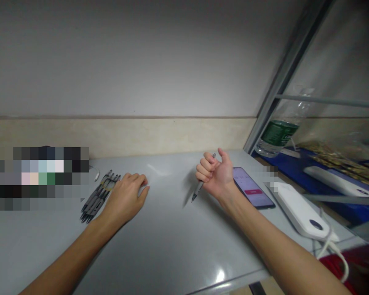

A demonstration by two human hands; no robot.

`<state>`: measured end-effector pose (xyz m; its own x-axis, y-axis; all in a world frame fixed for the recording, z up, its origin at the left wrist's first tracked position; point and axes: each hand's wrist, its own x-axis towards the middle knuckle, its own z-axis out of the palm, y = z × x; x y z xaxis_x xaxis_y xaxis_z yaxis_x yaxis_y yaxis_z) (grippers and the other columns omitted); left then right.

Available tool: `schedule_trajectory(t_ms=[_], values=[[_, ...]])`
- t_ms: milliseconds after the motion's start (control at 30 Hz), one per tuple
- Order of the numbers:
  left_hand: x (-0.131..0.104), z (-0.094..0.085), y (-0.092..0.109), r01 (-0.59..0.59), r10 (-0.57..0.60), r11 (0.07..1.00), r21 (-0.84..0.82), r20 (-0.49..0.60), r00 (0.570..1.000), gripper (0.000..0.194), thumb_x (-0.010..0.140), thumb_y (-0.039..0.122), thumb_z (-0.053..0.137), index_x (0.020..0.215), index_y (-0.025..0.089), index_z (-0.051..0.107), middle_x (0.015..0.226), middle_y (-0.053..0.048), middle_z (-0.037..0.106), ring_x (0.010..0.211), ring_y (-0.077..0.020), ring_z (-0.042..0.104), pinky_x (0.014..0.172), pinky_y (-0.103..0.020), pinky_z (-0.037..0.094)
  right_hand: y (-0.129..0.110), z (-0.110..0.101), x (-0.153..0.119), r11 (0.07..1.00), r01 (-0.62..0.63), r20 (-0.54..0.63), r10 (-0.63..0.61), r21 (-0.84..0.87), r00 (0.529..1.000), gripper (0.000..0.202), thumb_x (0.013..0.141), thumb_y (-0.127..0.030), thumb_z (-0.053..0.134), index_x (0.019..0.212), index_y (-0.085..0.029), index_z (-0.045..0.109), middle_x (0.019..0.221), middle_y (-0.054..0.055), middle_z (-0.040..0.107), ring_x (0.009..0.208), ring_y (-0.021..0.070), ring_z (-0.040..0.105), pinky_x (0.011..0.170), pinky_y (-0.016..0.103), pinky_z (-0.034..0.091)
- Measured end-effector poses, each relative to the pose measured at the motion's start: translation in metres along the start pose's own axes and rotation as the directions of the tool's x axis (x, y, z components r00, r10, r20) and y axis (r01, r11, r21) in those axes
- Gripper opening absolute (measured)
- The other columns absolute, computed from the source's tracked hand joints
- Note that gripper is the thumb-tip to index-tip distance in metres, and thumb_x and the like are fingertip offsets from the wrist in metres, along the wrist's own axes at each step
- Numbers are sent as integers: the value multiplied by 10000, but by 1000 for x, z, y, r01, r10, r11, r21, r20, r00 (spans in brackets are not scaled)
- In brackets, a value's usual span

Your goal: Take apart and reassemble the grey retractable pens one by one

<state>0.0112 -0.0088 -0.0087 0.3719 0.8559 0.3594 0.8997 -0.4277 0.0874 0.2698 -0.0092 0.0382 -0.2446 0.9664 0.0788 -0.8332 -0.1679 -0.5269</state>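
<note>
In my right hand (215, 172), turned palm up above the table, the fingers are curled around a grey pen (198, 190). Its dark tip points down and to the left, and its other end shows above my fingers. My left hand (127, 192) rests back-up on the table with the thumb apart and the fingers loosely bent; I see nothing in it. Just left of that hand lies a bundle of several grey and black pens (95, 200), side by side, their tips towards me. Part of the bundle is hidden by my left hand and wrist.
A lit phone (253, 188) lies right of my right hand. Beyond it is a white power strip (298, 211) with a cable. Behind a metal frame (272, 82) at right stands a bottle (278, 133) with a green label. The far left is blurred out; a wall closes the back.
</note>
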Motion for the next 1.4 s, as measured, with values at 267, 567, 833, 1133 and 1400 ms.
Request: schedule_trajectory(t_ms=[267,567,833,1133,1400], values=[[0,3,2,-15,24,994,-112,72,997,168,838,262,429,777,204,574,786,-51,610,820,-224,534,785,-349,401,0,0,2,993,76,-44,-80,-87,996,464,807,-563,380,516,-212,297,421,-92,144,366,68,81,309,176,157],[-1,4,2,-12,25,989,-146,88,996,159,830,244,450,792,206,600,822,-60,605,851,-221,541,810,-351,407,0,-1,5,992,36,-45,-42,-122,998,418,813,-492,402,518,-207,323,416,-92,146,374,70,68,313,170,141],[-2,3,3,-24,38,992,-127,107,994,153,842,252,447,810,208,589,842,-59,598,869,-222,540,821,-348,400,1,-5,5,988,52,-20,-56,-146,998,427,834,-494,390,525,-202,342,424,-87,157,362,69,97,318,170,153],[-2,1,5,-11,27,992,-125,132,991,149,841,253,444,816,205,584,848,-64,592,864,-225,535,815,-358,403,1,-4,8,983,-7,-55,-3,-185,998,357,833,-373,389,524,-202,334,425,-89,139,361,72,83,314,170,125],[-2,0,5,-18,33,994,-111,138,990,148,849,256,437,831,208,576,861,-63,589,878,-227,533,817,-357,402,3,-2,6,973,-35,18,40,-226,999,365,837,-433,423,562,-199,372,440,-90,176,372,67,107,327,163,163]])
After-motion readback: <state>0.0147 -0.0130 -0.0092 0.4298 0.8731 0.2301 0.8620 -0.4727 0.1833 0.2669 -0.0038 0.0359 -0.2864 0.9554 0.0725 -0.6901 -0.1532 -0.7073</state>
